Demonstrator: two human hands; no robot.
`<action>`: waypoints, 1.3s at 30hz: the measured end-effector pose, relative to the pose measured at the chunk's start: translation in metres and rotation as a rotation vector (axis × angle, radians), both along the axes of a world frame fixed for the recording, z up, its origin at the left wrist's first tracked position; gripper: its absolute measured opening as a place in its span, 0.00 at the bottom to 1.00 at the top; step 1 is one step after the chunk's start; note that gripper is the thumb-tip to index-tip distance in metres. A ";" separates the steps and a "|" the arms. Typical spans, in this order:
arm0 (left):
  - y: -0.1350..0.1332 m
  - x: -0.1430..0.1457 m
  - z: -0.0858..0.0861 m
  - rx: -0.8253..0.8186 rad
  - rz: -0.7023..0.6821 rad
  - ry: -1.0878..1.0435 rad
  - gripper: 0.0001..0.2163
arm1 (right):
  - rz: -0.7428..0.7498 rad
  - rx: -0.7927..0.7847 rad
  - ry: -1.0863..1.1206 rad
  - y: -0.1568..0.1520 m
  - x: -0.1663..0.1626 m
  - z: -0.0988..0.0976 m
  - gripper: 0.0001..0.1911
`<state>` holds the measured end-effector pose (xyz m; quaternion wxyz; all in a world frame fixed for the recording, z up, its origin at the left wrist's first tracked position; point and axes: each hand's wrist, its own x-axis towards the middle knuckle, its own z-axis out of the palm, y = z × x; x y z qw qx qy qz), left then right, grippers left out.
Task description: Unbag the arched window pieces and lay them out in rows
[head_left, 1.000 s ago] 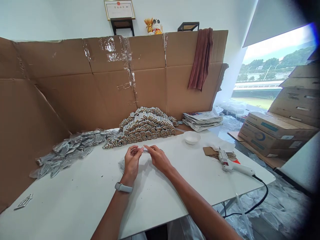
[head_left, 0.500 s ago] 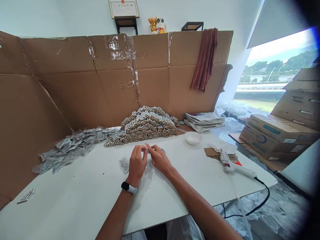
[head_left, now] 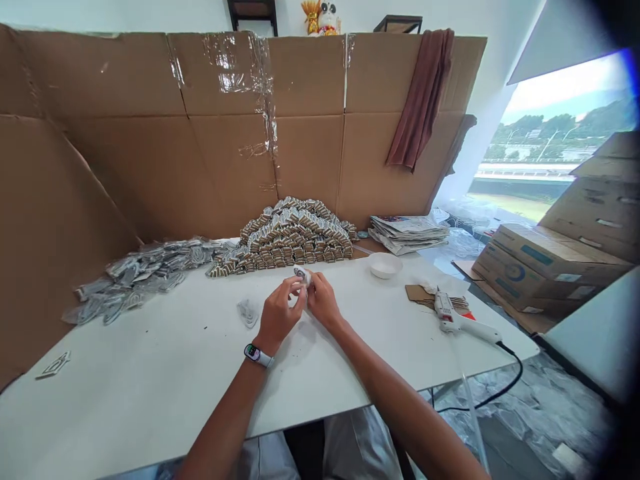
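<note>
Above the middle of the white table, my right hand [head_left: 323, 301] is closed on a small white piece with dark markings [head_left: 302, 274], its exact kind unclear. My left hand [head_left: 281, 313], with a watch on the wrist, pinches at the lower near side of the same piece; its fingertips partly cover it. Just left of my left hand lies a clear plastic bag [head_left: 247, 312] with something pale inside. Beyond both hands rises a big stacked heap of small white-and-brown pieces [head_left: 295, 233].
Plastic-wrapped pieces [head_left: 150, 273] spread at the back left. A white bowl [head_left: 385, 265], stacked newspapers [head_left: 407, 232] and a corded glue gun [head_left: 450, 317] by cardboard scraps [head_left: 419, 295] are on the right. A cardboard screen [head_left: 220, 160] borders the back. A flat cut-out piece [head_left: 54, 365] lies far left.
The small piece has been raised and turned, so its marked face shows above my fingers. My right hand's fingers have curled in around it. The camera view has tipped downward.
</note>
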<state>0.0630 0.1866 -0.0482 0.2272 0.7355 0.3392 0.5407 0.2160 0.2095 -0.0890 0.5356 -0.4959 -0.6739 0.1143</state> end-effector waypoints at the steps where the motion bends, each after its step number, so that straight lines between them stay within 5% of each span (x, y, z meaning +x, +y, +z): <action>1: 0.001 0.000 -0.001 -0.037 0.019 -0.029 0.13 | -0.010 0.002 0.033 0.001 0.003 0.001 0.23; 6: 0.009 0.000 -0.004 -0.130 0.174 -0.249 0.20 | 0.033 -0.029 0.135 0.003 0.007 0.006 0.17; 10: 0.020 -0.002 -0.003 -0.224 0.082 -0.400 0.25 | 0.152 -0.069 0.148 -0.001 0.002 0.007 0.17; 17: 0.028 -0.004 -0.010 -0.316 -0.001 -0.422 0.16 | 0.258 -0.119 0.198 -0.010 -0.005 0.012 0.18; 24: 0.040 -0.009 -0.021 -0.360 0.087 -0.555 0.24 | 0.142 -0.171 0.401 -0.012 -0.003 0.017 0.22; 28: 0.048 -0.019 -0.024 -0.384 0.155 -0.650 0.29 | 0.046 -0.152 0.562 -0.010 0.011 0.043 0.19; 30: 0.049 -0.023 -0.025 -0.394 0.181 -0.689 0.30 | 0.032 -0.122 0.645 -0.027 0.026 0.064 0.18; 33: 0.049 -0.025 -0.026 -0.400 0.191 -0.715 0.31 | 0.067 -0.040 0.763 -0.094 0.058 0.091 0.18; 37: 0.045 -0.020 -0.026 -0.420 0.147 -0.695 0.31 | 0.297 0.457 1.254 -0.203 0.102 0.105 0.21; 39: 0.043 -0.015 -0.025 -0.446 0.110 -0.677 0.30 | 0.324 0.481 1.351 -0.225 0.111 0.109 0.17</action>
